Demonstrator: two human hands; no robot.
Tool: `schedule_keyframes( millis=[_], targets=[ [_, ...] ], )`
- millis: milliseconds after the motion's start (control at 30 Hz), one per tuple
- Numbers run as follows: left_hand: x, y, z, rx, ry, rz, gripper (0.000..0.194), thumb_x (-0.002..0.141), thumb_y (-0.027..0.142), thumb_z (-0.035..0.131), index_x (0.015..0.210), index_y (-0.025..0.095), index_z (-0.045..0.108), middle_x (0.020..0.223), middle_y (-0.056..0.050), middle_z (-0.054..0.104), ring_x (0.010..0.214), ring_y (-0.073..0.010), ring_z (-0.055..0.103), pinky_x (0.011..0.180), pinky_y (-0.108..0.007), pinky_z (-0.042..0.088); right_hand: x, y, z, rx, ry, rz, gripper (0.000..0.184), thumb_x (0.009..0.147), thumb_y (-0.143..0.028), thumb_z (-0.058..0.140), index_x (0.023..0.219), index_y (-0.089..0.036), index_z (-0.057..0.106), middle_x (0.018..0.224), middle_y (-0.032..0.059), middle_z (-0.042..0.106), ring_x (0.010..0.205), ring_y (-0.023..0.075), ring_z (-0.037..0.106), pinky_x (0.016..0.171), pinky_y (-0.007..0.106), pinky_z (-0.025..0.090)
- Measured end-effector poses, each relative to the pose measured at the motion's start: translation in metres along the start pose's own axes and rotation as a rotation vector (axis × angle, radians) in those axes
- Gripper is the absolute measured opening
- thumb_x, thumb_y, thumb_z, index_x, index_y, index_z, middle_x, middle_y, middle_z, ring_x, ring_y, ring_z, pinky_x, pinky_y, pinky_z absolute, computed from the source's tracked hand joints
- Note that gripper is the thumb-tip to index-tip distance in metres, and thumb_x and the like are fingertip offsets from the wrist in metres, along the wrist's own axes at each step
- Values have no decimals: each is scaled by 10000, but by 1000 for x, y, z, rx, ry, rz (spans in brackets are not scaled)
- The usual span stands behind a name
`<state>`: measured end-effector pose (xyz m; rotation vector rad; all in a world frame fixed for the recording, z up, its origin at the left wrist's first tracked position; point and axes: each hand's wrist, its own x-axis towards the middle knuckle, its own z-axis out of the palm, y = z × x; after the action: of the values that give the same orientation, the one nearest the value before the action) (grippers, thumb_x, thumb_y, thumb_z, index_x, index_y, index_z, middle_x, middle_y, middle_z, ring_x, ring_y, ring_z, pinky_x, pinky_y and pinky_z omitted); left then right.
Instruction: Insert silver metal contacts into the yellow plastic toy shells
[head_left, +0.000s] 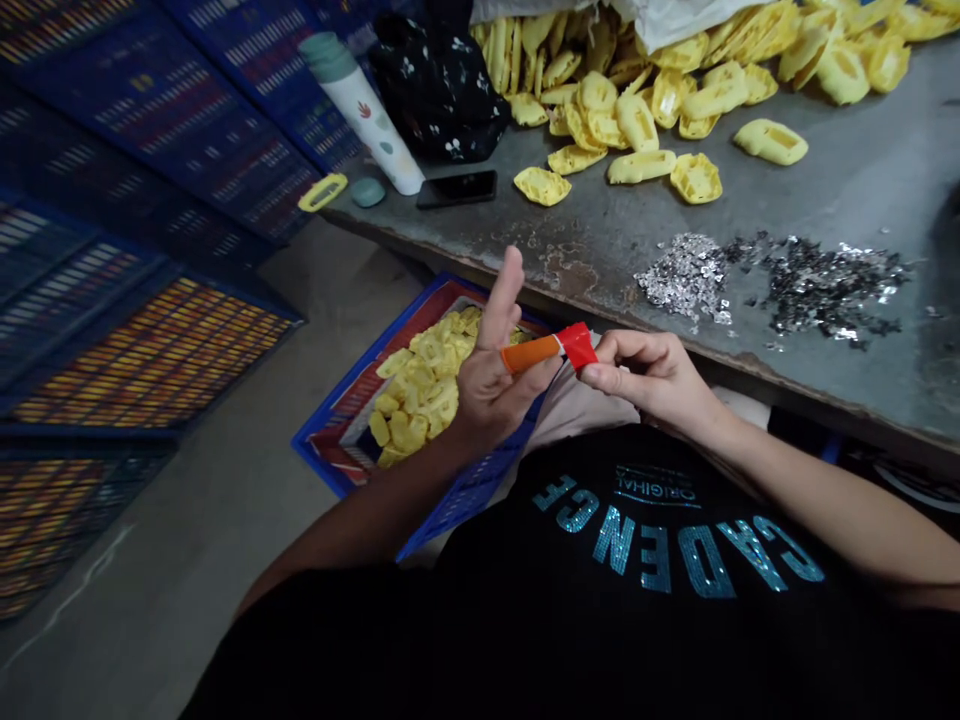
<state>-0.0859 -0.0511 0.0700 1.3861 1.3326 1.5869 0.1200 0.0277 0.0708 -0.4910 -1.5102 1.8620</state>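
My left hand is held over the crate with its fingers apart and nothing gripped in it. One of its fingers wears an orange sleeve, with a piece of red tape around the tip end. Thumb and fingertips of my right hand pinch the red tape at that fingertip. Below and left of my hands sits a blue crate holding many yellow plastic shells.
On the grey table lie heaped yellow shells and small shiny metal clips. A bottle, its round cap, a phone and a black patterned bag stand at the left end. Stacked blue crates line the left side.
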Motion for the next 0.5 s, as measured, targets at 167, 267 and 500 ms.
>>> schedule_keyframes(
  millis=[167, 267, 500],
  targets=[
    [-19, 12, 28, -438, 13, -229, 142, 969, 348, 897, 1097, 398, 933, 1720, 44, 647, 1738, -359, 426, 1447, -634, 289, 8, 7, -9, -74, 14, -83, 413, 848, -564, 998, 777, -206, 806, 695, -49, 685, 659, 101, 511, 670, 280, 376],
    [-21, 22, 33, -609, 5, -456, 87, 956, 353, 908, 1036, 335, 936, 1606, -10, 746, 1706, -369, 473, 1423, -632, 346, 12, 6, -16, -197, 6, -175, 457, 869, -648, 956, 799, -217, 818, 751, -17, 731, 706, 135, 592, 713, 306, 437],
    [-16, 28, 39, -661, 50, -580, 127, 880, 345, 977, 905, 263, 883, 1481, -53, 813, 1619, -365, 577, 1341, -588, 444, 20, -6, -29, -496, -33, -427, 442, 974, -655, 859, 816, -243, 830, 805, 20, 811, 704, 157, 648, 791, 370, 425]
  ],
)
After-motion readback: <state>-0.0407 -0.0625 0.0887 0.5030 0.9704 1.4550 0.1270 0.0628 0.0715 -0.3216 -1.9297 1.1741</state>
